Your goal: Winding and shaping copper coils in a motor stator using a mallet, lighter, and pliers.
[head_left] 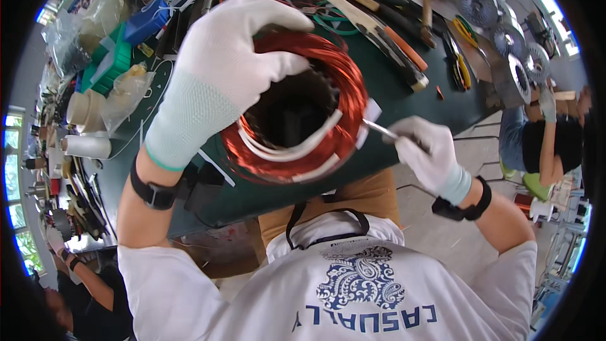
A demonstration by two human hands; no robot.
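A motor stator (353, 85) with thick reddish copper windings stands on the dark green table, its dark round bore facing up. White insulating sleeving (297, 149) curves along the near side of the windings. My left hand (233, 57), in a white glove, grips the upper left of the stator, fingers over the outer coil and thumb toward the bore. At the right side, my gloved right hand (426, 148) closes round a thin metal tool (379, 129); its tip meets the windings beside a white insulating paper piece (372, 113). The tool's handle is mostly hidden in my fist.
Hammers (410, 79), yellow-handled pliers (467, 31) and other hand tools lie at the far right. Metal stator cores (517, 79) stand at the table's right end. Green (110, 57) and blue bins and a white thread spool (88, 146) sit left. Other people work at both sides.
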